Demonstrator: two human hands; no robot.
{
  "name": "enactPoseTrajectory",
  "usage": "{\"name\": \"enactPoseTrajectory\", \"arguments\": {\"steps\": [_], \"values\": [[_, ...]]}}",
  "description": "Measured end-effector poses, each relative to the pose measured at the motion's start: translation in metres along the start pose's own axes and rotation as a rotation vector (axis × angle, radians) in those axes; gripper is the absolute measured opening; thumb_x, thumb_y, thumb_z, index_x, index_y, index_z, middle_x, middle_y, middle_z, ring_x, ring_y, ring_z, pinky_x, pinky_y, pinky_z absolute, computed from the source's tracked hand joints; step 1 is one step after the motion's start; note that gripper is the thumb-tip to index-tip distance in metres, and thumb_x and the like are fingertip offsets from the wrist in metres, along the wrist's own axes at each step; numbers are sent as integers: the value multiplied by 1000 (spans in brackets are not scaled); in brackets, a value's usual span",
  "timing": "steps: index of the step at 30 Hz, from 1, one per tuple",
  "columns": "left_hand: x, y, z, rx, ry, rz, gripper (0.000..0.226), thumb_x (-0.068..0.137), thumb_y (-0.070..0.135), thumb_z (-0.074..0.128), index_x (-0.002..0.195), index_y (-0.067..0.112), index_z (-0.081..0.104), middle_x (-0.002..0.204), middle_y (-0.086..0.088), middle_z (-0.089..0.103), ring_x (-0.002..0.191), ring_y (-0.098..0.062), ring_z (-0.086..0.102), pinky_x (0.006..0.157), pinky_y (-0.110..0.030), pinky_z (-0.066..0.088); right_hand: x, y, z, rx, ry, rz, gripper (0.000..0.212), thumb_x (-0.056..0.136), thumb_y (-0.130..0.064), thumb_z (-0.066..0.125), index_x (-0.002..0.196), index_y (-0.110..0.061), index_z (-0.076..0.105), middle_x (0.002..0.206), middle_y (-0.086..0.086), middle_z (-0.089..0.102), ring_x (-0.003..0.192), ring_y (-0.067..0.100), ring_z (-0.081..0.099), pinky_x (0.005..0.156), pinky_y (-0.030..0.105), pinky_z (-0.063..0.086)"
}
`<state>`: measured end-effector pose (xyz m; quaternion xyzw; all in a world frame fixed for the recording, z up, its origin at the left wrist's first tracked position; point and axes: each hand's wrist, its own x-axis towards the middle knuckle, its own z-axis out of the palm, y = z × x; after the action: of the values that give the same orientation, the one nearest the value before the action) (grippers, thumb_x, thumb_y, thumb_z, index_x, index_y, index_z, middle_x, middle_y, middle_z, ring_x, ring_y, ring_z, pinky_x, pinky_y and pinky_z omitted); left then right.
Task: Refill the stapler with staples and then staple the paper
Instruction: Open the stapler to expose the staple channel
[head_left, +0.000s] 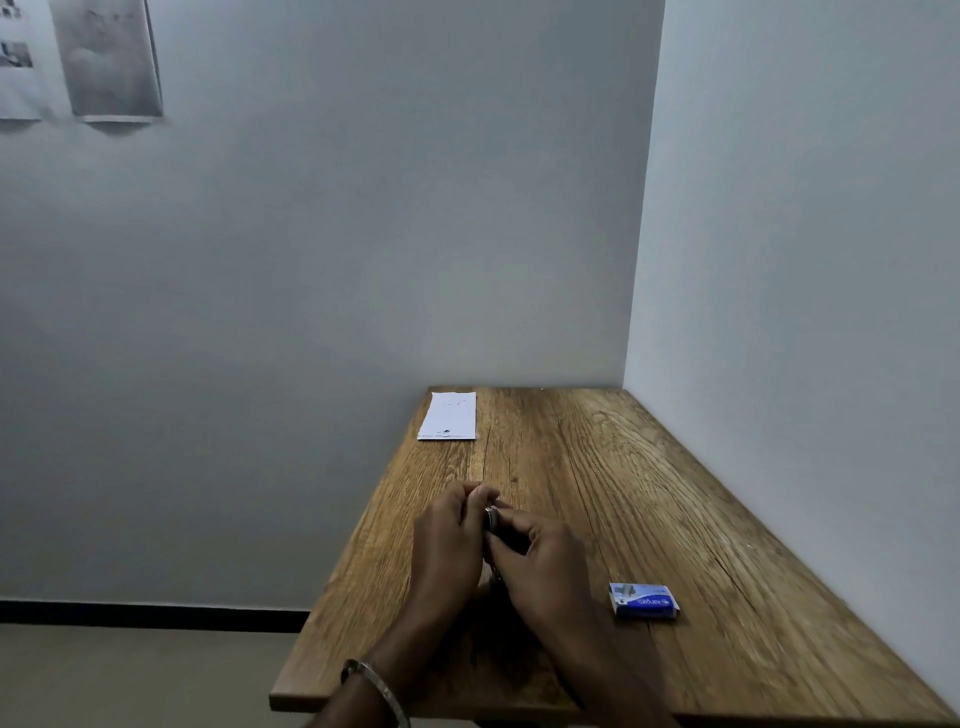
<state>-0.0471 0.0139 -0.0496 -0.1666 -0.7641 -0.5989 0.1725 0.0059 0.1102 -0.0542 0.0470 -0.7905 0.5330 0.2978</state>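
Head view: both hands meet over the wooden worktop (597, 467), left hand (447, 540) and right hand (540, 551) with fingers (511, 519) pinching the mostly hidden stapler (491, 518) between them. Blue staple box (644, 601) lies shut to the right; paper (448, 416) sits far back.
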Motion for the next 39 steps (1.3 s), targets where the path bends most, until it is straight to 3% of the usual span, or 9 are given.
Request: {"name": "enactPoseTrajectory", "arguments": {"steps": [3,8,12,17,22,27,30,34,39], "values": [[2,-4,-4,-78,-73,-60,21,101,24,51,97,19,71,88,0,76,79,-12,74,69,-36,63,-2,2,0,34,-21,48,26,88,-12,71,108,-28,74,78,-31,69,87,-14,67,72,5,52],[4,-5,-7,-184,-131,-158,25,102,24,49,108,14,71,92,0,76,80,-8,74,59,-21,58,2,4,-7,74,-110,137,28,90,-11,67,110,-29,72,94,-29,71,98,-12,65,81,7,51],[4,0,-7,-245,-201,-181,30,103,29,46,115,14,69,99,-7,76,89,-17,75,69,-31,62,7,7,-13,132,-156,183,28,91,-7,64,111,-24,73,115,-12,72,108,1,66,93,25,55],[0,7,-9,-365,-272,-316,32,103,37,42,115,20,66,104,-7,74,95,-20,74,67,-28,59,11,12,-18,249,-151,315,21,91,-6,65,106,-18,75,106,2,77,102,18,72,92,47,57],[-4,0,-23,-424,-424,-410,28,104,22,43,123,13,62,110,-13,75,101,-27,73,90,-41,59,13,18,-23,375,-42,445,17,86,-7,71,100,-15,75,91,5,79,86,21,76,76,41,61],[-6,-2,-33,-365,-554,-346,28,102,12,46,127,13,59,113,-8,74,105,-20,71,88,-33,59,18,17,-23,531,28,541,16,88,-4,69,103,-7,71,93,16,78,85,29,76,72,42,61],[-8,4,-35,-352,-628,-277,23,100,16,52,120,20,62,105,3,77,99,-13,73,76,-21,58,21,16,-24,582,108,546,18,87,1,69,105,0,67,93,20,76,85,31,76,75,42,62],[-7,2,-38,-382,-671,-299,30,103,10,44,127,21,58,116,-6,73,105,-24,71,83,-29,60,25,13,-27,594,201,550,22,83,0,73,103,0,64,89,21,76,78,32,76,66,40,63],[-11,-2,-35,-212,-648,-113,40,92,3,61,124,27,58,110,14,71,102,-8,70,80,-20,57,28,12,-27,566,268,527,28,81,2,74,104,-2,57,90,23,73,72,30,76,62,38,61]]}}
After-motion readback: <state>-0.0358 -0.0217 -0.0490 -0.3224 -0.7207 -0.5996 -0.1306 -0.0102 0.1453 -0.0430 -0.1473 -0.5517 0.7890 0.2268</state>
